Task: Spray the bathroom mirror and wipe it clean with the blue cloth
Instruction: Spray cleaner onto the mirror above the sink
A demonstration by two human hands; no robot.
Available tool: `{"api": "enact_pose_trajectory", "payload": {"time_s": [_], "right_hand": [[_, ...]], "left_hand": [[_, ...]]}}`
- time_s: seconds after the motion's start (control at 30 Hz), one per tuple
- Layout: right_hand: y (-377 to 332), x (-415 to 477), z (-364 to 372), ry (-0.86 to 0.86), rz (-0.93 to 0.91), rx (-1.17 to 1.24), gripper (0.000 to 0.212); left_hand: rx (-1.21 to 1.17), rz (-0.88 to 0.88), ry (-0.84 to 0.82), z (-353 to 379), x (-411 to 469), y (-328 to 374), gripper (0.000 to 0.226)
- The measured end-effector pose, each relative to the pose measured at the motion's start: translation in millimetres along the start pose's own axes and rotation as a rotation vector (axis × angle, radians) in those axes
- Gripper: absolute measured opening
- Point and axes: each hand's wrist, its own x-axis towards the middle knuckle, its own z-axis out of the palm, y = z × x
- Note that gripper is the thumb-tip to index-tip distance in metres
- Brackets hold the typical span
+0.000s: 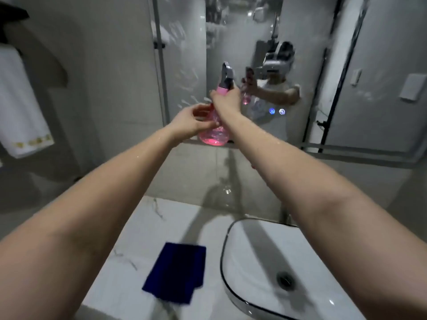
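Spraying stage, by the look of it: the right hand (227, 98) is wrapped round the neck of the pink spray bottle (215, 131) just under its grey trigger head, nozzle aimed at the mirror (242, 31), grip closed on the bottle. The left hand (191, 121) cups the bottle's belly from the side w/ fingers curled on it — so both hands are holding the one bottle, raised in front of the glass near its lower edge. The mirror already carries droplets & streaky wet marks, esp. on the left part, so some spray seems to be on; can't tell if the whole pane is covered. Wiping hasn't begun, judging by the blue cloth (176, 273): it lies folded flat on the counter (138, 227), just left of the sink (265, 262), well below the hands, nobody touching it. Left to do: finish spraying, put the bottle down, pick up the cloth, wipe the glass dry. Surface & room: white marble-look counter w/ grey veins, a white basin w/ dark rim and round drain sunk into it, grey tiled wall behind — a white towel (20, 105) w/ a gold border hangs at far left. Both forearms show water beads. Light is dim, frame a bit soft.
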Motion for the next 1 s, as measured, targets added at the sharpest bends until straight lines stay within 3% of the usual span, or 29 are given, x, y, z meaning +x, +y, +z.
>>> {"api": "enact_pose_trajectory", "payload": {"time_s": [0.07, 0.2, 0.33, 0.47, 0.8, 1.0], "right_hand": [[-15.9, 4.9, 38.8, -0.026, -0.014, 0.0, 0.035], [-53.3, 11.9, 97.9, -0.117, -0.058, -0.018, 0.027], [-79.6, 35.2, 130.5, -0.009, -0.108, -0.112, 0.028], [-100.8, 57.0, 133.9, 0.041, -0.143, -0.17, 0.036], [-138.6, 115.4, 122.6, 0.153, -0.305, -0.255, 0.018], [-142.2, 140.6, 134.6, 0.051, -0.33, -0.281, 0.016]], "left_hand": [[0.058, 0.044, 0.004, -41.0, 2.4, -3.5, 0.06], [0.165, 0.092, -0.007, -108.8, 10.0, 0.0, 0.069], [0.189, 0.131, -0.044, -145.1, 29.6, 15.7, 0.071], [0.165, 0.182, -0.042, -155.1, 55.4, 26.8, 0.066], [0.14, 0.282, -0.016, -164.4, 113.5, 64.3, 0.069], [0.18, 0.284, -0.03, -170.0, 133.0, 70.7, 0.063]]}}
